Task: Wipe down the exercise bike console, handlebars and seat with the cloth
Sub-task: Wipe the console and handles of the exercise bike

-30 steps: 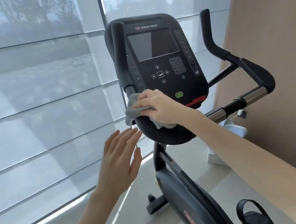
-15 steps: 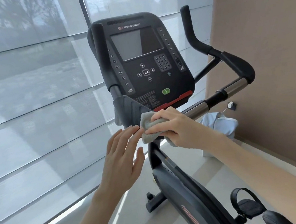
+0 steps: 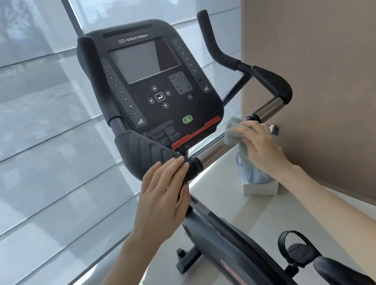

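Note:
The black bike console (image 3: 150, 85) with a dark screen faces me. Below it runs the handlebar (image 3: 210, 155), a chrome crossbar ending in black padded grips at left (image 3: 145, 150) and right (image 3: 272, 83). My right hand (image 3: 260, 142) presses a grey cloth (image 3: 232, 131) against the crossbar, right of the console. My left hand (image 3: 165, 193) lies flat with fingers together, fingertips touching the left grip's inner end. The seat is mostly out of view; only a dark edge (image 3: 337, 271) shows at bottom right.
A window with sheer blinds (image 3: 26, 139) fills the left side. A brown wall (image 3: 340, 74) stands close on the right. A white box with a pale bag (image 3: 259, 180) sits on the floor behind the crossbar. A pedal with strap (image 3: 297, 252) is at lower right.
My right hand has slid the cloth from the left grip along the crossbar to its right part. My left hand has risen and now touches the left grip.

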The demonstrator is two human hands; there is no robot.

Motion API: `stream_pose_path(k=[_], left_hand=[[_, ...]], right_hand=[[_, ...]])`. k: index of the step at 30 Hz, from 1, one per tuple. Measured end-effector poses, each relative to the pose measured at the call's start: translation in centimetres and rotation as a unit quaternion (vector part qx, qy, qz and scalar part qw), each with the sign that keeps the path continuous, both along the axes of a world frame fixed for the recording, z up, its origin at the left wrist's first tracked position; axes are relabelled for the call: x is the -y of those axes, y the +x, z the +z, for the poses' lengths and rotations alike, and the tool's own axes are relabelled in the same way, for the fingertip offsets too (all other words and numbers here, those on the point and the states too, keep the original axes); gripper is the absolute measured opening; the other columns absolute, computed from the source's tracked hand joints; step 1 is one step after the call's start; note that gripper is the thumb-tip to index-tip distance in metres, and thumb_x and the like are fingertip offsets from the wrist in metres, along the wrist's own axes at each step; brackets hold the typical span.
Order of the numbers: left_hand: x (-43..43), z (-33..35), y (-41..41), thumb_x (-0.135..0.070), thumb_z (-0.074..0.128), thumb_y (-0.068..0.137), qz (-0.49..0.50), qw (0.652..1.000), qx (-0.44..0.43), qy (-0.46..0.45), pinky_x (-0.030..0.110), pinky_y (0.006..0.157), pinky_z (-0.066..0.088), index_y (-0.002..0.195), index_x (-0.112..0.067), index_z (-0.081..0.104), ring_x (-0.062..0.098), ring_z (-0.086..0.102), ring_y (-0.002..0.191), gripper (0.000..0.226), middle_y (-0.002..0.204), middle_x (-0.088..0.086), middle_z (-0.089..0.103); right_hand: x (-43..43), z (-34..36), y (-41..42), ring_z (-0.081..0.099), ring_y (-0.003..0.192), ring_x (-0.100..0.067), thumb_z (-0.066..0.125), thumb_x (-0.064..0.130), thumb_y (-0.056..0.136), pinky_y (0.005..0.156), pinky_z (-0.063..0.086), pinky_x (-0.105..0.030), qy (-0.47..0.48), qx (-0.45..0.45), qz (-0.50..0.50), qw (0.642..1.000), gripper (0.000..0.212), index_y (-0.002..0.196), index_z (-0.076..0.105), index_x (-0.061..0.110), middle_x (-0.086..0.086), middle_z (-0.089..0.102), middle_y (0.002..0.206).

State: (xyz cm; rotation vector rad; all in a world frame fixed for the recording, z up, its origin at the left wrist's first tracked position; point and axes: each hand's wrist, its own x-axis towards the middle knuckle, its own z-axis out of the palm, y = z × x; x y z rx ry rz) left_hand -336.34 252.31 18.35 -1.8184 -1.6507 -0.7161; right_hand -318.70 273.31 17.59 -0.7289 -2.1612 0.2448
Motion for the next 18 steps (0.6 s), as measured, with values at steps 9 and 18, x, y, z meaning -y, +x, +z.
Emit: stream_pose_path(k=[9, 18], left_hand=[[-4.5, 1.8, 2.7, -0.023, 0.044, 0.092, 0.065, 0.997, -0.041, -0.025, 0.042, 0.107, 0.036, 0.113, -0.007, 0.068, 0.021, 0.063, 0.107, 0.035, 0.116, 0.006, 0.067], [-4.9, 1.1, 1.9, -0.021, 0.043, 0.093, 0.076, 0.996, -0.039, -0.015, 0.041, 0.104, 0.037, 0.106, -0.010, 0.071, 0.019, 0.065, 0.097, 0.033, 0.105, 0.001, 0.071]], right_hand=[[-1.9, 1.9, -0.4, 0.042, 0.107, -0.022, 0.046, 0.000, 0.094, 0.093, 0.035, -0.027, -0.004, -0.002, 0.037, 0.999, 0.031, 0.119, 0.060, 0.011, -0.008, 0.056, 0.123], [-5.5, 1.6, 0.9, 0.048, 0.100, -0.035, 0.053, -0.009, 0.084, 0.090, 0.043, -0.040, 0.039, 0.088, -0.004, 0.995, 0.035, 0.118, 0.058, 0.000, -0.017, 0.061, 0.113]])
